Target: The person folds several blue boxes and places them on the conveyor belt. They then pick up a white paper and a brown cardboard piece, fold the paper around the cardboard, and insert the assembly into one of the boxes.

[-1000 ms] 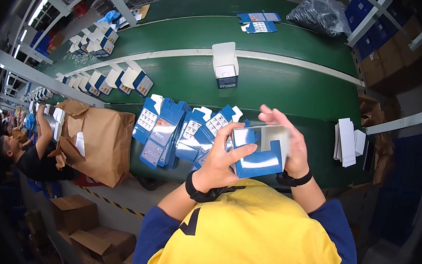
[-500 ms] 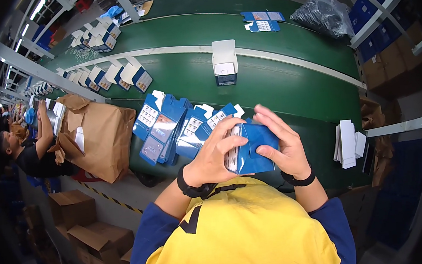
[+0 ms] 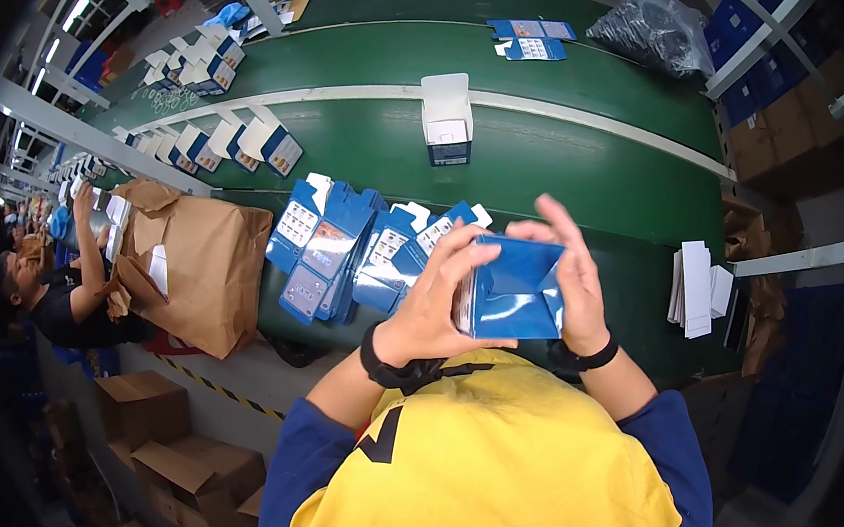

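A blue folding carton (image 3: 516,300) is held in front of my chest. Its near side looks flat and glossy, and a shadowed blue recess shows at its top. My left hand (image 3: 431,303) grips the carton's left side, fingers over the upper edge and thumb along the bottom. My right hand (image 3: 581,295) is closed against the right side; its fingers point up past the edge and the thumb is hidden. Just beyond my left hand lie flat blue printed cartons (image 3: 386,257), next to a taller stack of flat cartons (image 3: 318,247).
An erected carton with its lid up (image 3: 448,131) stands on the green conveyor (image 3: 573,150). Open cartons (image 3: 266,147) line up at the left. A large brown paper bag (image 3: 207,272) is beside the stack. White card strips (image 3: 693,285) lie right. A co-worker (image 3: 73,289) sits far left.
The carton has turned in my hands, so a recessed blue end now shows instead of the folded flap. My right thumb has left its top, and my right fingers have shifted to the side.
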A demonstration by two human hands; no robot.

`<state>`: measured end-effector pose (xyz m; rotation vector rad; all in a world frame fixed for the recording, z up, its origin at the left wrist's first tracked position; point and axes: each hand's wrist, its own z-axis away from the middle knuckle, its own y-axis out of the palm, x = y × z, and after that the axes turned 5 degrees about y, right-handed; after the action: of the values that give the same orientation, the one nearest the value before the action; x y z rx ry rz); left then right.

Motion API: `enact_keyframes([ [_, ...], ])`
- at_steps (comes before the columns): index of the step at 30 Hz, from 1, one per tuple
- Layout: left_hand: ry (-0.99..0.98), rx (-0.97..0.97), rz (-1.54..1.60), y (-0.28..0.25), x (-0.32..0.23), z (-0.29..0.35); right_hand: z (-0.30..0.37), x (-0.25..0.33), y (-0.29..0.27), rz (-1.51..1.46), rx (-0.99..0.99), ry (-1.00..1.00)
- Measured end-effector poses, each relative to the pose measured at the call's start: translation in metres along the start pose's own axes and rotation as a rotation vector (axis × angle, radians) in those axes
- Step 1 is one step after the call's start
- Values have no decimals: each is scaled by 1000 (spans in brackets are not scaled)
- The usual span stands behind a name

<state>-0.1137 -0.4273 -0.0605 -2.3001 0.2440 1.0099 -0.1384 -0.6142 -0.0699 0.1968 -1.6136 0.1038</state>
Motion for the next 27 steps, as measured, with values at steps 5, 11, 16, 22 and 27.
enact_keyframes([
  [5,81,-290,-47,32,17,-2,5,3,20,-321,-119,-120],
  [11,-34,-44,122,16,26,0,-8,-24,-18,-247,-128,-82],
  [16,460,87,-390,1,65,1,-28,-50,-63,-598,180,593],
  [22,-430,210,-677,-12,113,46,-117,-83,-74,-237,230,611],
  [27,-707,353,-848,28,114,61,-167,-221,-94,353,-210,209],
])
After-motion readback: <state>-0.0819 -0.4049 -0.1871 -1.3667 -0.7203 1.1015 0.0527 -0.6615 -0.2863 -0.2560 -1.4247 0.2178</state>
